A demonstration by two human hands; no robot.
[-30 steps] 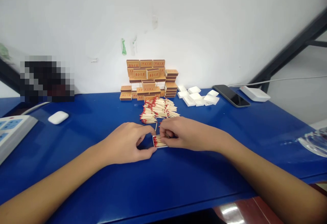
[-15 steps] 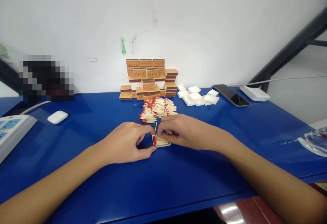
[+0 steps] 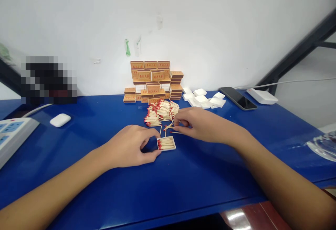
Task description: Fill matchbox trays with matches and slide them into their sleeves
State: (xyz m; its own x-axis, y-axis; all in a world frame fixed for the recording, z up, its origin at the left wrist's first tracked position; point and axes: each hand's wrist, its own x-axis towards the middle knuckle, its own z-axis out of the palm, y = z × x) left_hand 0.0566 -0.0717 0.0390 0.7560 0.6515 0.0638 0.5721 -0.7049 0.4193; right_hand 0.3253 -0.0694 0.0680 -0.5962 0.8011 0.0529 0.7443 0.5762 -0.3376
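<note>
Up and away from the white tray (image 3: 168, 150) has gone the right hand (image 3: 196, 123), now among loose matches (image 3: 168, 126) just below the match pile (image 3: 162, 111); the left hand (image 3: 133, 146) has stayed put. Its grip, thumb and forefinger apart, holds the left end of the tray, which lies at centre frame with matches in it, red heads leftward. The right grip is nearly closed at a loose match; I cannot tell whether it has hold of it. A sideways brush of those fingertips could scatter the loose matches, and an uneven squeeze could skew or tip so light a tray. A knock from behind the pile might topple the matchbox stack (image 3: 151, 76), upper centre. Two of its orange fronts read 安全火柴, "safety matches"; the other labels are too small or blurred.
</note>
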